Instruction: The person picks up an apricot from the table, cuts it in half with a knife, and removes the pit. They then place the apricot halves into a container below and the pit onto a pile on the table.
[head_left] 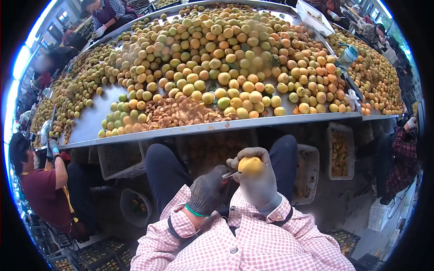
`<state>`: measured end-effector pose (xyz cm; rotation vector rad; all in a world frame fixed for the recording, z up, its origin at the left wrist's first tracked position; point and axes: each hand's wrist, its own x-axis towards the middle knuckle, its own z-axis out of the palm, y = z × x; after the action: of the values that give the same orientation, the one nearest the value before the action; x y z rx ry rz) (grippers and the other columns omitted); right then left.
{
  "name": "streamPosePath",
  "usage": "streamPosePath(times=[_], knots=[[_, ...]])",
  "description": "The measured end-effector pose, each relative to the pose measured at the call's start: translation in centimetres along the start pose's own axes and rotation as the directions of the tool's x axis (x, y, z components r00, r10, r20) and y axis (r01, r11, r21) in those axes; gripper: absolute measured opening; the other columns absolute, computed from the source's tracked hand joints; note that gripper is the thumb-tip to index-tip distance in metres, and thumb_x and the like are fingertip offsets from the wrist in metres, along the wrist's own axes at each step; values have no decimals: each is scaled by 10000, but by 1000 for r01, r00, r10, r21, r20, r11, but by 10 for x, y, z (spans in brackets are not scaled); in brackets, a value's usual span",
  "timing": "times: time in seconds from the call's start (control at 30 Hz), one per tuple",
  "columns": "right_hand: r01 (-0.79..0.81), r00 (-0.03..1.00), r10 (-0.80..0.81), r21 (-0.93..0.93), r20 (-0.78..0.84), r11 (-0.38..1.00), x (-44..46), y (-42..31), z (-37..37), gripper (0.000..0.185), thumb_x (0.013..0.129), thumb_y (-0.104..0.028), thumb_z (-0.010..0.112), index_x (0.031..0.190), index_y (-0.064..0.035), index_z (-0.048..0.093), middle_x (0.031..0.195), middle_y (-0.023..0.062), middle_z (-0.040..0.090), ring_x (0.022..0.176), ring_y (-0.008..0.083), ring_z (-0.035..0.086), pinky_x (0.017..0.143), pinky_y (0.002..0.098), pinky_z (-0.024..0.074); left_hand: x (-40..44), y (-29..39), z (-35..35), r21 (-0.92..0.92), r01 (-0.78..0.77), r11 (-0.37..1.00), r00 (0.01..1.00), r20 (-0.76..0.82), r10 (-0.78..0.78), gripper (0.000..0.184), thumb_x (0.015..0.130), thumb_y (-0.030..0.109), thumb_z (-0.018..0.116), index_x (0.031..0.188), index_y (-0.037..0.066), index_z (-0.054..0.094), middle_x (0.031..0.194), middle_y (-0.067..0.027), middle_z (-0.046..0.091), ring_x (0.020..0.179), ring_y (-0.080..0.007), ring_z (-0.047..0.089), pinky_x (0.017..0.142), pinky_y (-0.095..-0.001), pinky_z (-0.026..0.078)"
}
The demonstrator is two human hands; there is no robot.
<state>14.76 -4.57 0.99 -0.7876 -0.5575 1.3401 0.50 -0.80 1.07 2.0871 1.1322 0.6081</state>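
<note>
My right hand [261, 185], in a grey glove, is wrapped around a yellow apricot [251, 166] in front of my chest. Just left of it, my left hand [209, 189], in a dark glove with a green band at the wrist, is closed on a small metal tool [228, 175] with a bit of red on it. The tool's tip points at the apricot, and my fingers hide most of its handle. Whether it touches the fruit I cannot tell. Both hands are above my lap, below the table edge.
A metal table [92, 122] holds a large heap of apricots [217, 54] and a pile of brown pits [181, 113]. Crates [118, 160] [341, 151] and a bucket [135, 207] stand below. A bottle [348, 55] lies right. Co-workers [47, 185] sit around.
</note>
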Motion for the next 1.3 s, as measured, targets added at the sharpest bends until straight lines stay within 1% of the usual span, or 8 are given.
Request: streamPosePath(times=[0.2,0.3,0.47,0.57,0.63,0.7,0.97,1.3], knots=[[34,994,-39,-44,-105,998,3,0,3,480,769,111,663,1136,-97,434,1058,56,522,1046,166,568,920,315,497,10,-2,7,8,37,999,999,-17,-37,257,775,168,667,1011,110,585,770,-182,647,742,-382,639,596,-437,493],[202,978,-206,-429,38,880,5,3,-4,476,774,110,657,1139,-87,423,1045,55,518,1060,160,558,883,290,518,13,0,8,34,68,997,997,22,-69,275,768,175,664,1021,106,581,784,-185,647,748,-391,634,603,-446,493],[-121,991,129,-177,33,977,16,-16,-5,529,793,70,662,1234,-60,400,1179,107,535,1028,164,580,874,283,525,17,-7,10,164,57,985,998,-19,-54,200,828,206,606,994,96,583,798,-171,653,753,-372,643,601,-455,495],[-68,992,107,-425,70,903,23,-15,-23,560,795,69,659,1272,-47,389,1258,144,518,1034,176,589,884,292,521,21,-8,12,160,101,982,995,-15,-99,209,819,193,602,1001,95,576,804,-177,652,751,-381,639,606,-467,490],[-6,991,45,-293,128,956,20,-10,-17,477,857,-55,644,1266,-45,400,1275,149,513,1072,189,577,889,302,521,18,2,12,93,88,992,995,-46,-84,204,825,194,592,998,89,564,788,-187,647,745,-388,636,605,-476,485],[-32,997,19,198,68,980,19,-6,-3,438,913,-215,595,1271,-51,404,1297,149,501,1132,204,543,875,315,521,18,3,17,55,125,991,991,-56,-122,191,828,190,587,989,90,560,774,-190,643,740,-389,635,603,-478,483],[29,984,10,-218,176,975,20,-11,-12,501,899,-265,622,1306,-59,414,1239,114,537,1010,142,568,901,279,483,11,-13,12,111,108,988,992,-83,-99,165,834,181,580,983,114,555,732,-191,631,711,-392,629,578,-480,479],[-81,991,125,484,-58,871,23,31,-10,474,918,-394,547,1250,-64,476,1188,115,575,1024,191,564,946,340,443,-2,-24,35,19,195,981,969,-157,-189,164,848,199,589,989,119,560,734,-187,627,708,-403,621,578,-489,479]])
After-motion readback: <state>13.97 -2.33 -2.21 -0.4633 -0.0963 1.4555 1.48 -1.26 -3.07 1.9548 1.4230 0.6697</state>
